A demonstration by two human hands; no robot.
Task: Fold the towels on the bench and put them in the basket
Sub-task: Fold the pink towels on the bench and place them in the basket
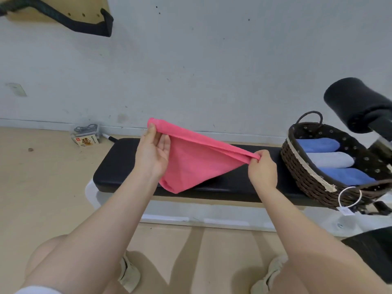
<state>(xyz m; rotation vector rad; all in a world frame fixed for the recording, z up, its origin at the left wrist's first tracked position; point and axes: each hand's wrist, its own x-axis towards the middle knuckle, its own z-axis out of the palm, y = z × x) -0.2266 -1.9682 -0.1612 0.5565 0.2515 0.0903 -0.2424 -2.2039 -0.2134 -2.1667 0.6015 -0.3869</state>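
Bench (118,166), long and rectangular with smooth black padded vinyl, spans the floor in front of the person. Oval woven wicker basket (301,166) with dark patterned lining sits on its right end and holds 3 rolled soft towels: 2 blue (316,144), 1 grey (331,159). Pink terry towel (191,164) hangs above the bench in a triangular drape, stretched taut along its top edge. Left hand (152,151) pinches the raised corner; right hand (262,168) is closed on the opposite, lower corner.
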